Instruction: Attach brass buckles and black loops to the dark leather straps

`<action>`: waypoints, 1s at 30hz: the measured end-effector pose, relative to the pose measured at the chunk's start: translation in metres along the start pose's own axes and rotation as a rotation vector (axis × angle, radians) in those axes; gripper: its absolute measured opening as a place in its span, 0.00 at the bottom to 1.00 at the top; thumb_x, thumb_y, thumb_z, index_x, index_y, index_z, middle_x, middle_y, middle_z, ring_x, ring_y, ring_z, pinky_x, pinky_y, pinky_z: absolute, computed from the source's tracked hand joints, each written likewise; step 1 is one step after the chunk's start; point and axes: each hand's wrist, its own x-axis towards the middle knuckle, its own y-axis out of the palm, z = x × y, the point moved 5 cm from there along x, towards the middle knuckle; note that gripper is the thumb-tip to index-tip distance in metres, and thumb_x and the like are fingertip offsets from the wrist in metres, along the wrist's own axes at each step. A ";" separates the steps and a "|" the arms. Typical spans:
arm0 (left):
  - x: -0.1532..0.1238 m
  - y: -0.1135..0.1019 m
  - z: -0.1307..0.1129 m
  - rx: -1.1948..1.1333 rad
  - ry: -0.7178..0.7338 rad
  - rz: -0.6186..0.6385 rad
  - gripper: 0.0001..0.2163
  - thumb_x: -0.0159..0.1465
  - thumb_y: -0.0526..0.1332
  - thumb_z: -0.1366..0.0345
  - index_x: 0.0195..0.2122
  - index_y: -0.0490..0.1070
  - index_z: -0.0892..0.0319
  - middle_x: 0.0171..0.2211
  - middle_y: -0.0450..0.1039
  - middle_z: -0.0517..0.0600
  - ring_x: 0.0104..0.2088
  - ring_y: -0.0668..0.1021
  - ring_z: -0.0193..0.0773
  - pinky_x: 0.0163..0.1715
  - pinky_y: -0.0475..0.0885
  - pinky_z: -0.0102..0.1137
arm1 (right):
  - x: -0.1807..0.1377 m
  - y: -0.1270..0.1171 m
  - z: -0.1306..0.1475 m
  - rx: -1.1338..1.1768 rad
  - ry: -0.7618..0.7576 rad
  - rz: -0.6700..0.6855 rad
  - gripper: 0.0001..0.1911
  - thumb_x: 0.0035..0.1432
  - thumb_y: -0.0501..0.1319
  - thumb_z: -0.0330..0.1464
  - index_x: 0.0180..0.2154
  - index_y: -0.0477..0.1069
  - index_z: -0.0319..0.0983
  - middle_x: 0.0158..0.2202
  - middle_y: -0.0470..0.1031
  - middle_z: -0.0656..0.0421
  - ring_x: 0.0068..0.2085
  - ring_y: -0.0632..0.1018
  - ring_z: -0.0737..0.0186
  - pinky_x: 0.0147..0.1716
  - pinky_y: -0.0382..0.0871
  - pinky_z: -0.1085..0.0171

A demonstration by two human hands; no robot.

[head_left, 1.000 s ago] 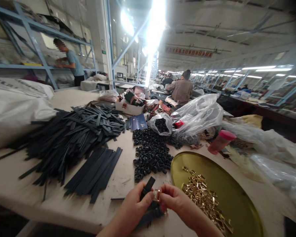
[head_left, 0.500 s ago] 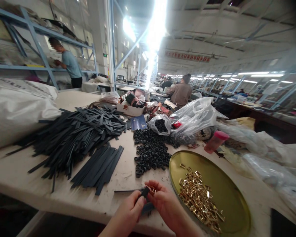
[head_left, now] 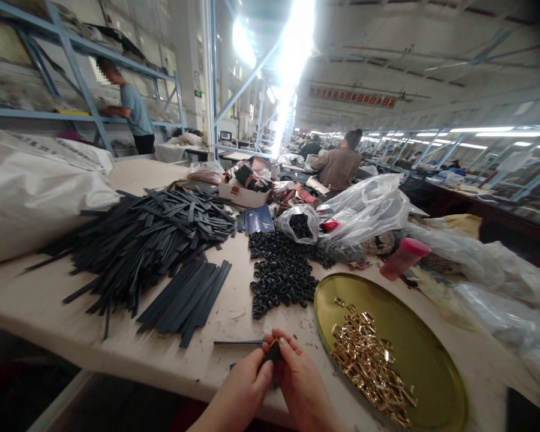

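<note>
Close to the table's front edge, my left hand pinches a black strap between thumb and fingers. My right hand is closed around a small gold buckle at the strap's end, with its thumb pressing there. Fingers hide most of the buckle, so I cannot tell how far the strap is through it. A thin dark strip extends to the left behind my hands. More gold buckles lie heaped on an oval gold tray at the right.
Black strips lie in a flat stack, with a large pile of strips behind. Small black loops are heaped mid-table. A pink-lidded jar, plastic bags and a white sack stand around. Other people work farther off.
My hands have come closer together, and the buckle now sits against the strap's end, more covered by my fingers. The whole view has shifted slightly.
</note>
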 end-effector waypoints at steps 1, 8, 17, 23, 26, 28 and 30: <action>-0.001 -0.001 0.000 0.011 0.005 0.009 0.12 0.62 0.48 0.63 0.39 0.68 0.61 0.37 0.73 0.51 0.37 0.73 0.39 0.36 0.64 0.27 | 0.001 -0.002 -0.001 0.010 0.013 -0.010 0.16 0.37 0.69 0.34 0.33 0.73 0.39 0.31 0.78 0.58 0.32 0.77 0.63 0.35 0.70 0.66; -0.002 -0.005 0.011 0.107 -0.057 0.003 0.12 0.62 0.47 0.62 0.32 0.68 0.60 0.32 0.73 0.52 0.33 0.74 0.40 0.33 0.65 0.28 | 0.009 -0.014 -0.008 0.013 0.060 -0.061 0.16 0.38 0.69 0.32 0.34 0.73 0.40 0.35 0.78 0.58 0.36 0.78 0.61 0.37 0.70 0.63; 0.003 0.002 0.000 -0.032 -0.014 0.025 0.12 0.60 0.51 0.59 0.38 0.67 0.60 0.34 0.73 0.52 0.35 0.74 0.39 0.34 0.66 0.28 | 0.001 -0.018 -0.015 -0.294 -0.094 -0.043 0.21 0.38 0.68 0.43 0.36 0.73 0.40 0.33 0.77 0.58 0.36 0.76 0.58 0.37 0.68 0.62; -0.006 0.008 0.009 -0.059 -0.164 0.094 0.14 0.61 0.47 0.55 0.33 0.62 0.60 0.18 0.61 0.41 0.14 0.61 0.29 0.14 0.55 0.24 | -0.006 -0.025 0.007 -0.441 -0.213 -0.063 0.17 0.42 0.67 0.42 0.33 0.73 0.38 0.30 0.76 0.59 0.32 0.74 0.60 0.33 0.66 0.64; -0.006 0.003 0.003 -0.042 -0.067 0.021 0.14 0.61 0.49 0.55 0.30 0.63 0.61 0.21 0.62 0.43 0.21 0.64 0.30 0.20 0.58 0.24 | -0.011 -0.016 0.008 -0.483 -0.217 0.030 0.17 0.41 0.67 0.43 0.31 0.73 0.38 0.29 0.76 0.59 0.33 0.73 0.59 0.35 0.66 0.63; -0.006 0.003 0.001 -0.058 -0.033 0.008 0.14 0.61 0.50 0.54 0.29 0.63 0.61 0.22 0.62 0.43 0.23 0.63 0.30 0.21 0.59 0.23 | -0.014 -0.013 0.007 -0.517 -0.228 0.058 0.17 0.41 0.66 0.44 0.30 0.73 0.38 0.27 0.75 0.60 0.32 0.73 0.60 0.35 0.65 0.63; -0.006 0.006 0.003 -0.102 -0.048 0.034 0.14 0.60 0.50 0.54 0.28 0.62 0.61 0.20 0.60 0.42 0.21 0.62 0.28 0.19 0.57 0.23 | -0.016 -0.015 0.007 -0.559 -0.255 0.022 0.17 0.44 0.64 0.45 0.27 0.72 0.37 0.24 0.72 0.60 0.29 0.70 0.62 0.31 0.65 0.65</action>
